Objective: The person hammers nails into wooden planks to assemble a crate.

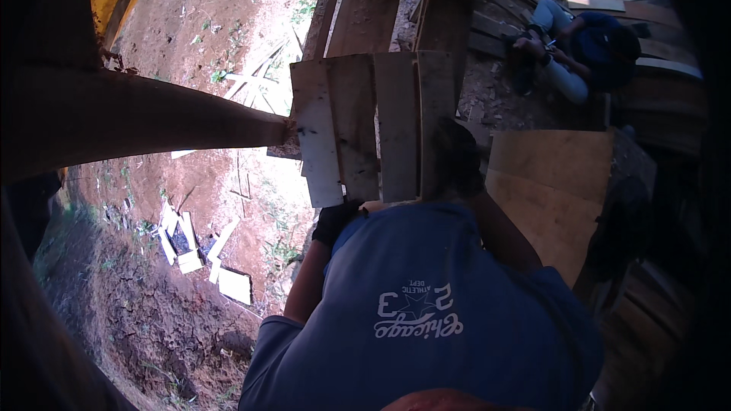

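A panel of several weathered wooden slats is tilted in front of my blue shirt, with narrow gaps between its boards. My left hand, in a dark glove, is closed at the panel's near left corner. At the right edge of the panel, my right hand, also dark-gloved, grips the outer board; deep shadow blurs its fingers. The undersides of both grips are hidden.
A wooden beam juts in from the left, ending close to the panel. A plywood sheet stands at right. Another person crouches far right among stacked boards. Wood scraps lie on the dirt at left.
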`<state>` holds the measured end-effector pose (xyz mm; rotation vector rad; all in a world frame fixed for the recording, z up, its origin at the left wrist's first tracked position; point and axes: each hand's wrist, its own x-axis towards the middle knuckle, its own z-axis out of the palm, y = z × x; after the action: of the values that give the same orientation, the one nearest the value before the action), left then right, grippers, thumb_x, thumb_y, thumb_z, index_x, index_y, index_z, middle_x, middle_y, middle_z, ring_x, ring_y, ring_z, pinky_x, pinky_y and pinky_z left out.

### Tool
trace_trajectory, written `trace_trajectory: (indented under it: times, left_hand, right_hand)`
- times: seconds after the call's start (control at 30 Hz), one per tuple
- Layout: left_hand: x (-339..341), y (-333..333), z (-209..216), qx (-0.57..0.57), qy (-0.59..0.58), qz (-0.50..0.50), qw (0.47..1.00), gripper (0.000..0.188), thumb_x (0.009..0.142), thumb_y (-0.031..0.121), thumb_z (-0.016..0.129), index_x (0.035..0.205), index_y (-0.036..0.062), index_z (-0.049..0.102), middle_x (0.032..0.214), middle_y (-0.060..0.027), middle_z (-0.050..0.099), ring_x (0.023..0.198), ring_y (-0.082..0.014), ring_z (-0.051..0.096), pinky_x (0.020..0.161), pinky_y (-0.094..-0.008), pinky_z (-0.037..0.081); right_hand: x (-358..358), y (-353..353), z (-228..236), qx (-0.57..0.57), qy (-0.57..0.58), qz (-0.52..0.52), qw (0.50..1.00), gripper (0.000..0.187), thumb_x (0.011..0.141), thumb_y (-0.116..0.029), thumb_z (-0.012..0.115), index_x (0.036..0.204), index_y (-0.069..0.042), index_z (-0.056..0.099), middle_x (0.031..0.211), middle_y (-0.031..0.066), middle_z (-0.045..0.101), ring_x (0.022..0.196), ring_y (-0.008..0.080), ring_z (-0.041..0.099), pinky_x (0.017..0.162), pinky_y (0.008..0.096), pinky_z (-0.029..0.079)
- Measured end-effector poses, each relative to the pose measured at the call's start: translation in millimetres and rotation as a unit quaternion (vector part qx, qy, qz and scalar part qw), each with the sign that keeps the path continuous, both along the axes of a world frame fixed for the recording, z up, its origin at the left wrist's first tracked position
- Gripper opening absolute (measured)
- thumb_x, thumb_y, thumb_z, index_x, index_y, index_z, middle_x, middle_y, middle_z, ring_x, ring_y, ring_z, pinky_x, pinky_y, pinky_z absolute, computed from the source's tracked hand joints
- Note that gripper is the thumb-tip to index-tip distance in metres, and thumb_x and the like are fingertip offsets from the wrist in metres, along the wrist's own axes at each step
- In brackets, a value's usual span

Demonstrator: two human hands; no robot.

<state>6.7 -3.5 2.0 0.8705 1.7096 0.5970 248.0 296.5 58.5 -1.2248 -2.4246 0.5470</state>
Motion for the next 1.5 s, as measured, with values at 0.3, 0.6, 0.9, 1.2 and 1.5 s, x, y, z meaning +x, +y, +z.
trace_trajectory:
  times: [0.3, 0.6, 0.9, 1.2, 1.5]
  left_hand:
    - [-1, 3, 4, 0.008, 0.003, 0.006, 1.000, 0.035, 0.104, 0.023, 0.074, 0.134, 0.0040, 0.076, 0.122, -0.0084, 0.079, 0.113, -0.0167, 0.073, 0.104, -0.0358, 0.057]
    - [2, -2, -2, 0.010, -0.025, 0.038, 0.999, 0.037, 0.104, 0.024, 0.074, 0.135, 0.0051, 0.076, 0.124, -0.0083, 0.079, 0.115, -0.0170, 0.073, 0.106, -0.0363, 0.057]
    - [-2, -8, -2, 0.011, -0.056, 0.077, 0.995, 0.039, 0.104, 0.025, 0.075, 0.137, 0.0061, 0.075, 0.126, -0.0082, 0.078, 0.117, -0.0172, 0.072, 0.107, -0.0369, 0.056]
    - [-9, -30, 2, -0.006, -0.115, 0.162, 0.980, 0.040, 0.103, 0.026, 0.075, 0.139, 0.0071, 0.074, 0.128, -0.0081, 0.078, 0.119, -0.0175, 0.072, 0.108, -0.0374, 0.055]
    - [-14, -77, 29, -0.074, -0.144, 0.285, 0.945, 0.047, 0.101, 0.029, 0.077, 0.141, 0.0054, 0.072, 0.143, -0.0124, 0.073, 0.134, -0.0224, 0.067, 0.115, -0.0381, 0.051]
  right_hand:
    - [-115, 17, 30, 0.087, 0.057, 0.160, 0.982, 0.055, 0.098, -0.030, 0.075, 0.149, -0.010, 0.065, 0.155, 0.0125, 0.063, 0.143, 0.0317, 0.058, 0.121, 0.0467, 0.043]
    - [-213, 64, 9, 0.137, -0.052, 0.225, 0.963, 0.067, 0.092, -0.039, 0.073, 0.150, -0.006, 0.059, 0.157, 0.0195, 0.057, 0.145, 0.0359, 0.054, 0.121, 0.0525, 0.039]
    - [-224, 83, 20, 0.059, -0.133, 0.235, 0.961, 0.051, 0.093, -0.024, 0.060, 0.141, -0.008, 0.068, 0.150, 0.0183, 0.066, 0.137, 0.0359, 0.063, 0.117, 0.0523, 0.045]
    - [-215, 81, -6, 0.217, 0.007, 0.206, 0.954, 0.041, 0.094, -0.019, 0.055, 0.129, -0.010, 0.073, 0.132, 0.0152, 0.076, 0.124, 0.0322, 0.071, 0.106, 0.0497, 0.053]
    - [-178, 124, 57, 0.099, 0.151, 0.117, 0.976, 0.043, 0.102, -0.029, 0.071, 0.140, -0.008, 0.071, 0.143, 0.0170, 0.071, 0.136, 0.0316, 0.066, 0.113, 0.0432, 0.052]
